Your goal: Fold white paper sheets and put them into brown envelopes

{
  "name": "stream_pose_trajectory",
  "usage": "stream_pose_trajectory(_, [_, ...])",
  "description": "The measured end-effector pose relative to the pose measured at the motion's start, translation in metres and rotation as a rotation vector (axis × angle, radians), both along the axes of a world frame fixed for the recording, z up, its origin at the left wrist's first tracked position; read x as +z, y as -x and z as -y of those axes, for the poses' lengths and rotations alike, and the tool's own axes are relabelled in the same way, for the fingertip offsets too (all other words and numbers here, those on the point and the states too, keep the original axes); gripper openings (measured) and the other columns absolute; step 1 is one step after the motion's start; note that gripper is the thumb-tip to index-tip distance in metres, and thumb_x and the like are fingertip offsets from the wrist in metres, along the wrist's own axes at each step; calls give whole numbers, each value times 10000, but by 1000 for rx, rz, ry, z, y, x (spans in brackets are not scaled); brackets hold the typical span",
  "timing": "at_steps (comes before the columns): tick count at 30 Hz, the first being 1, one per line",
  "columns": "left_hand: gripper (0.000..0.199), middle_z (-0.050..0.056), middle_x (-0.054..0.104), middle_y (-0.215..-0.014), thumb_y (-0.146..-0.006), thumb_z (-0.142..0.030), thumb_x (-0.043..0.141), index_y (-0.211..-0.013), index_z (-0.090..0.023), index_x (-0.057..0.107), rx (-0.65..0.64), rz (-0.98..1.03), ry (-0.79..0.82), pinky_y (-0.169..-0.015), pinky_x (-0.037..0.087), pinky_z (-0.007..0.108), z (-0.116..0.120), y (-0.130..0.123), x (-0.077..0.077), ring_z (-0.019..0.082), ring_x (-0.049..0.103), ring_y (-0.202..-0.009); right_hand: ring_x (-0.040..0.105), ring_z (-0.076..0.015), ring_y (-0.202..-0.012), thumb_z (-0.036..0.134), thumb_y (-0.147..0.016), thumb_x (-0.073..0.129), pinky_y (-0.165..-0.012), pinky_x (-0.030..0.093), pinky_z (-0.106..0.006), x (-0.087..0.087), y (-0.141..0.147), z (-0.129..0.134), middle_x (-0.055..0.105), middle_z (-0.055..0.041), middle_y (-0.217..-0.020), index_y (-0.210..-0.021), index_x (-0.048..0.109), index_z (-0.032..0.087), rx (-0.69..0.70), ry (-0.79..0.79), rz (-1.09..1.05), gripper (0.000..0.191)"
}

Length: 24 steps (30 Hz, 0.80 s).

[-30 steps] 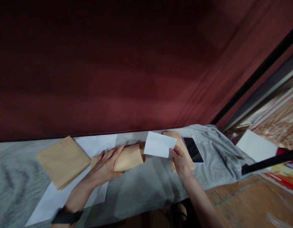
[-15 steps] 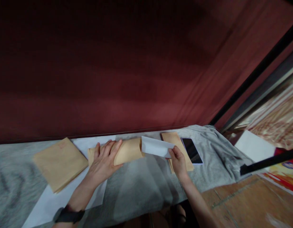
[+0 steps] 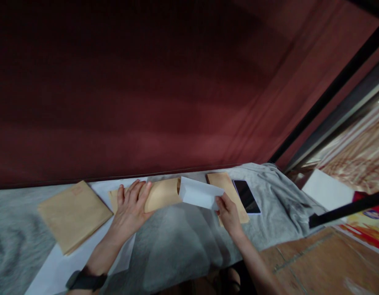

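Brown envelope (image 3: pixel 164 194), mouth gaping rightward; white paper (image 3: pixel 198 193), bent, at opening.

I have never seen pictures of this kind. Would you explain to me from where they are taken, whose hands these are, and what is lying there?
There is no machine here: a camera worn on a person's head looks forward and down at that person's own bare hands. The left hand lies over a brown envelope. The right hand holds a folded white paper at its open end; I cannot tell whether the paper's edge is inside. On the grey cloth, more brown envelopes lie at the left, partly over white sheets. At the right are another brown stack and a phone.
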State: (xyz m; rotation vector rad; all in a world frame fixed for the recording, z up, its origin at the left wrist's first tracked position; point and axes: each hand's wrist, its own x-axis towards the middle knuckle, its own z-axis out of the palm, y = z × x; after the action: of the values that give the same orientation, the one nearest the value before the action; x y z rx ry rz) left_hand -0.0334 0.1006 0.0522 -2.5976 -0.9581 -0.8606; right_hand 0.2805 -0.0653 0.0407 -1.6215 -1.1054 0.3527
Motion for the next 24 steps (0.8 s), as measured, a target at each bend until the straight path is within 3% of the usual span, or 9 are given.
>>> stream_pose_trajectory(15, [1003, 232, 476, -1450, -836, -567, 651, -1606, -171, 145, -63, -85, 115, -1182, 134, 690, -2, -3, -11, 423, 363, -1433, 665, -219, -819, 373, -968, 458, -737, 487, -295, -4, -17, -2, 717, -39, -825, -891, 652, 230, 152, 154, 97, 253])
stream_pose_trajectory(19, [1040, 224, 460, -1464, -807, -554, 672, -1604, -184, 116, -82, -82, 163, -1174, 149, 699, 0, -7, -11, 426, 359, -1433, 636, -201, -757, 391, -978, 460, -702, 462, -281, -3, -9, -2, 683, -27, -781, -850, 618, 227, 155, 146, 106, 262])
stream_pose_trajectory(24, [1073, 224, 420, -1495, -786, -543, 694, -1601, -187, 93, -104, -71, 192, -1177, 154, 694, 4, -15, -11, 430, 329, -1449, 584, -165, -645, 416, -1012, 456, -610, 397, -254, 12, 17, 3, 612, 4, -706, -805, 563, 235, 211, 85, 157, 295])
